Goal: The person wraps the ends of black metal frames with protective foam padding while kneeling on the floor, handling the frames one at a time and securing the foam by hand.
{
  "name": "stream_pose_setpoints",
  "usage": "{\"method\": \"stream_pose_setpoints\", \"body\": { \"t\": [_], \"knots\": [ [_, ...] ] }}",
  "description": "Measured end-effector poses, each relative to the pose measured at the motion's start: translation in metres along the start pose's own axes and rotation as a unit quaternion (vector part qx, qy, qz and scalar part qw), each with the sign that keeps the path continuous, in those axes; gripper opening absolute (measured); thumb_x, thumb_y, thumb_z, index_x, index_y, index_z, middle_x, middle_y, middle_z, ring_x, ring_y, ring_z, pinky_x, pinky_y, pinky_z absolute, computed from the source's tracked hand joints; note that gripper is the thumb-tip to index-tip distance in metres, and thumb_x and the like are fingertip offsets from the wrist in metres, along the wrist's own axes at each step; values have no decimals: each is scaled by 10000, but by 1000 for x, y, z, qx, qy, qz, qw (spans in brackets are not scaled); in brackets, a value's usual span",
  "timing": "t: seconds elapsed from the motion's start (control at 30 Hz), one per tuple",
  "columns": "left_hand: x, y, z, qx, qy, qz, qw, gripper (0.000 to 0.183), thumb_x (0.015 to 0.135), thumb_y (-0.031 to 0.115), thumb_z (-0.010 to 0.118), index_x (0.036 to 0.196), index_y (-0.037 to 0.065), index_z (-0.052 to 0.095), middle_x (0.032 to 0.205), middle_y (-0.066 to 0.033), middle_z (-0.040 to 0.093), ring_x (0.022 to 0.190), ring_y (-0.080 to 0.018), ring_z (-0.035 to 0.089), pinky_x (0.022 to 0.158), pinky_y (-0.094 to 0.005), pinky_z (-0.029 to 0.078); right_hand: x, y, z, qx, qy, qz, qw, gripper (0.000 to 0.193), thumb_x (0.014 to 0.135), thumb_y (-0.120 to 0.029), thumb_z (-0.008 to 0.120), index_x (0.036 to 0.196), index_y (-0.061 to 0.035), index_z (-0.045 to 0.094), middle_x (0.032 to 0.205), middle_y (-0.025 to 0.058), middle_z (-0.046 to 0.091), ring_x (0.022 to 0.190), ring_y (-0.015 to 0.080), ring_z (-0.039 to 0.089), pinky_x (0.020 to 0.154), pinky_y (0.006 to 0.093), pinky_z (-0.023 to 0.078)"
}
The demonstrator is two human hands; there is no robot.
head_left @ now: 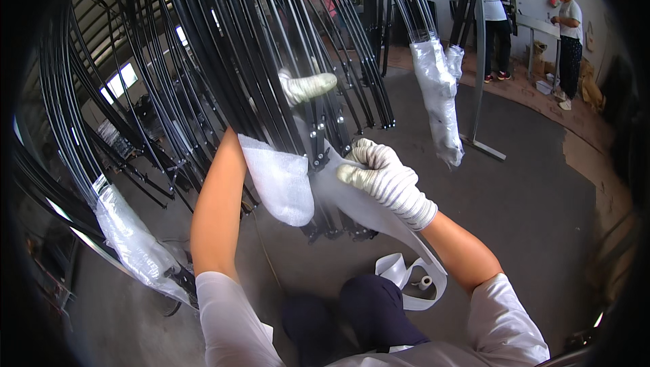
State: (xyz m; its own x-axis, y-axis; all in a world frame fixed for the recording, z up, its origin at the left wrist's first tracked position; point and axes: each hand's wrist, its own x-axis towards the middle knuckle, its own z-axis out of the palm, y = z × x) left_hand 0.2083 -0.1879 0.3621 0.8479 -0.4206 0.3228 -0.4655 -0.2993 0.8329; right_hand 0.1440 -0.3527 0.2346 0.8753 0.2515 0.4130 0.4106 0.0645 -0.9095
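Right hand [386, 181], gloved, is pinching the edge of the foam [279, 184], a white sheet extending leftward from that hand and appearing to pass behind the ends of the black rods [233, 49]. From beneath the same hand the sheet trails down in a loose strip, with a small roll [424, 282] beside its curl. Left hand [308, 87], also gloved, lies above and left of the right, thumb outstretched; rods hide its fingers, so their grip cannot be told. Upper right of the right hand hangs a plastic-wrapped bundle [437, 106].
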Motion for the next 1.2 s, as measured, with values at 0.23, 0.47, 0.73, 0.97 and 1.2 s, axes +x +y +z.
{"method": "stream_pose_setpoints", "body": {
  "t": [0.23,0.47,0.73,0.97,1.2],
  "knots": [
    [-14,19,0,79,26,-8,996,387,765,306,697,1009,48,541,796,12,596,740,-66,572,665,-206,468,-3,-11,11,-186,41,-49,981,207,751,-207,612,810,-9,621,807,104,536,722,250,545,666,333,424],
    [-7,9,-4,-8,51,45,998,359,770,149,693,1070,65,515,827,-34,620,716,-108,614,599,-212,516,-6,-9,24,-226,81,-76,968,183,740,-215,614,812,-47,630,898,112,531,799,283,560,705,355,448],
    [-12,20,-5,-11,47,24,999,333,746,241,719,958,26,578,764,-43,632,639,-113,619,536,-218,519,-11,-9,28,-267,138,-88,950,180,723,-187,631,807,-28,622,1111,150,505,856,317,554,764,362,453],
    [-12,20,-7,-111,28,-7,993,139,820,139,624,869,10,605,708,-91,633,607,-145,638,511,-193,542,-8,2,29,-309,273,-237,880,199,664,-100,659,815,18,603,1212,226,462,959,354,535,831,346,448],
    [-11,5,-9,-258,-197,68,943,300,895,139,464,1125,-53,487,995,-191,584,855,-245,630,723,-347,548,-9,-12,12,-347,220,-138,901,218,646,-208,704,783,-50,641,1179,195,478,1010,327,504,824,335,450]
  ]
}}
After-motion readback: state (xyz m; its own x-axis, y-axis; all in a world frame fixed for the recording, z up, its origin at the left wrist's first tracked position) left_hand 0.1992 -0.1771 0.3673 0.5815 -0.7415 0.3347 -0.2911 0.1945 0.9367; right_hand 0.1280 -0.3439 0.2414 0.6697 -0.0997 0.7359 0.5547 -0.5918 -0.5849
